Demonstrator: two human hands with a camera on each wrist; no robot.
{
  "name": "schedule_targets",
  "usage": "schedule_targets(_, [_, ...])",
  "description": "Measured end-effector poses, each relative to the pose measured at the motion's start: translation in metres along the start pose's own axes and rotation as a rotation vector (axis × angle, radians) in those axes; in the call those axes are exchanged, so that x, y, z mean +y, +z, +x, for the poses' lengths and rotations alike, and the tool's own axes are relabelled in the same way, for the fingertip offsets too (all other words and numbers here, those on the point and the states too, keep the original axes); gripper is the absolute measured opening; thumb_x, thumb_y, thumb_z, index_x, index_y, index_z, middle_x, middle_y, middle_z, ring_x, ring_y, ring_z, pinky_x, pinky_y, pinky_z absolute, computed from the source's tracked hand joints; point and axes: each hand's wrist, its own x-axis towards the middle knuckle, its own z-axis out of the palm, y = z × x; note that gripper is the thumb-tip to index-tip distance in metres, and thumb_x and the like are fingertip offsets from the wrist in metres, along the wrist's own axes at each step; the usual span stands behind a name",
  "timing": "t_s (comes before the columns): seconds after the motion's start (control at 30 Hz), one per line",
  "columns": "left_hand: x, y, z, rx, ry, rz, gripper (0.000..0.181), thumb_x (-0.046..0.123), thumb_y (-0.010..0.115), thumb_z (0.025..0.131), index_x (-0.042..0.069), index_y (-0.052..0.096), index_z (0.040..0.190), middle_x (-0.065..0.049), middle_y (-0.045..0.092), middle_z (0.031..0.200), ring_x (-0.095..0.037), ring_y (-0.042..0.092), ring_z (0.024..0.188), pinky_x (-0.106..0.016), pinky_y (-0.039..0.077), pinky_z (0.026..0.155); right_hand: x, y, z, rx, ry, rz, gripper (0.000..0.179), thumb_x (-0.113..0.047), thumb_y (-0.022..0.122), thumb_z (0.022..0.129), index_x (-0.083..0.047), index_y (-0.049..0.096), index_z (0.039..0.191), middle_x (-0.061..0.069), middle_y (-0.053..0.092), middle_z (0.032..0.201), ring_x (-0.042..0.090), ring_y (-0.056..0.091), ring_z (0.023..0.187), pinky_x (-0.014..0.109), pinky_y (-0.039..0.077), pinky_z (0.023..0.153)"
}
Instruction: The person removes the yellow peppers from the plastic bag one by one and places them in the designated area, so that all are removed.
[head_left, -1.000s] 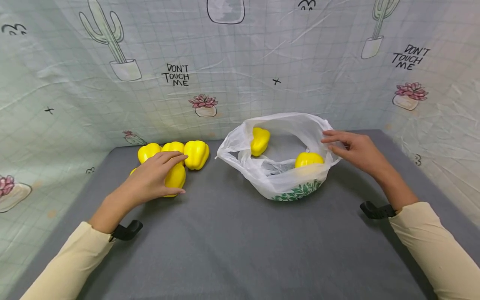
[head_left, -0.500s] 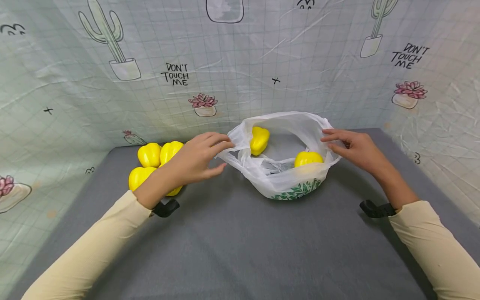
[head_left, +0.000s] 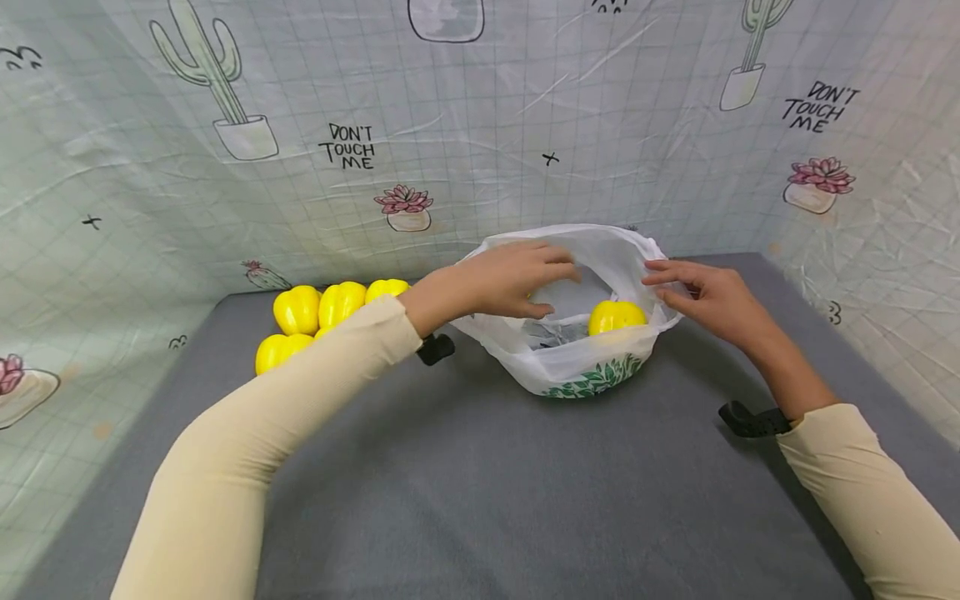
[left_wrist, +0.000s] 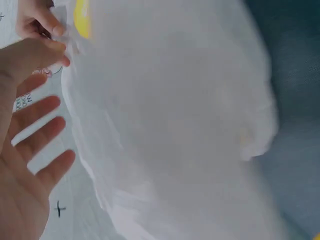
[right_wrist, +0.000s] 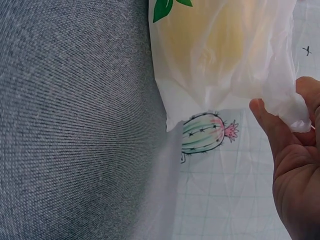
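Note:
A white plastic bag (head_left: pixel 517 358) with a green leaf print stands with its mouth spread wide. One yellow bell pepper (head_left: pixel 617 317) lies inside at its right; another is almost wholly hidden behind my left hand (head_left: pixel 517 279). That hand is over the left part of the bag's mouth, fingers extended and apart, palm bare in the left wrist view. At the right rim, my right hand (head_left: pixel 708 300) pinches the bag's edge between thumb and fingers, as the right wrist view shows. Pale yellow shows through the bag wall (right_wrist: pixel 200 45) there.
Several yellow bell peppers (head_left: pixel 297 310) sit together at the left rear of the grey cloth-covered table (head_left: pixel 540 492), partly covered by the left sleeve (head_left: pixel 300 392). A printed curtain (head_left: pixel 480 117) hangs right behind the table.
My left hand has left the peppers on the left and moved rightward, past the bag's left rim to above its mouth. My right hand keeps its place at the right rim.

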Motion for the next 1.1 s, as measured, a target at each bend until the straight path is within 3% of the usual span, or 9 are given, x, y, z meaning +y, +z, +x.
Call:
schedule_targets(0.17, [-0.009,-0.003,0.04,-0.142,0.085,-0.084,0.055,0.031,0.075,0.094,0.015,0.055,0.143,-0.003,0.05,0.142,-0.018,0.046,0.13,-0.028,0.037,0.111,-0.001,0.001,-0.002,0.007,-0.002,0.002,0.028,-0.014,0.068,0.099,-0.014,0.073,0.126,0.004,0.061,0.142,0.006,0.052,0.095,0.021,0.037,0.065])
schedule_targets(0.4, [-0.018,0.012,0.073,-0.231,0.17,-0.218,0.058,0.026,0.079,0.091,0.016,0.056,0.143,-0.003,0.051,0.144,-0.019,0.046,0.133,-0.024,0.033,0.113,0.002,0.001,-0.002,0.024,-0.043,0.011,0.027,-0.012,0.068,0.098,-0.013,0.074,0.125,0.005,0.062,0.141,0.004,0.051,0.087,0.023,0.036,0.063])
schedule_targets(0.57, [-0.017,0.022,0.088,-0.327,0.162,-0.278,0.061,0.026,0.078,0.091,0.028,0.053,0.147,0.0,0.048,0.145,-0.021,0.051,0.127,-0.026,0.04,0.108,0.002,0.0,-0.001,0.012,-0.035,0.019,0.027,-0.013,0.068,0.099,-0.013,0.074,0.125,0.004,0.062,0.142,0.013,0.058,0.105,0.017,0.038,0.069])
schedule_targets(0.67, [-0.016,0.026,0.094,-0.372,0.145,-0.302,0.061,0.026,0.078,0.091,0.029,0.053,0.146,0.001,0.047,0.144,-0.019,0.051,0.125,-0.029,0.042,0.107,0.001,0.0,0.0,0.004,-0.029,0.025,0.027,-0.013,0.067,0.099,-0.013,0.074,0.125,0.004,0.061,0.142,0.024,0.058,0.121,0.014,0.039,0.075])
schedule_targets(0.83, [-0.016,0.028,0.099,-0.328,0.137,-0.294,0.05,0.03,0.081,0.088,0.018,0.054,0.128,0.0,0.051,0.132,-0.019,0.051,0.121,-0.025,0.042,0.103,0.001,-0.001,0.001,0.016,-0.038,0.016,0.027,-0.014,0.067,0.099,-0.014,0.073,0.126,0.002,0.061,0.142,0.016,0.057,0.119,0.012,0.039,0.076])
schedule_targets(0.97, [-0.018,0.029,0.103,-0.255,0.187,-0.264,0.048,0.035,0.083,0.086,0.009,0.056,0.115,-0.003,0.053,0.114,-0.019,0.052,0.11,-0.023,0.04,0.097,0.003,-0.002,0.001,0.027,-0.041,0.011,0.027,-0.014,0.068,0.099,-0.015,0.074,0.125,0.002,0.062,0.141,0.008,0.056,0.115,0.012,0.039,0.075])
schedule_targets(1.1, [-0.017,0.03,0.105,-0.232,0.212,-0.263,0.041,0.034,0.085,0.085,0.006,0.059,0.102,-0.002,0.058,0.103,-0.015,0.053,0.101,-0.021,0.04,0.093,0.003,-0.002,-0.001,0.027,-0.041,0.017,0.026,-0.013,0.068,0.099,-0.015,0.074,0.124,0.004,0.062,0.141,0.007,0.056,0.108,0.015,0.038,0.072])
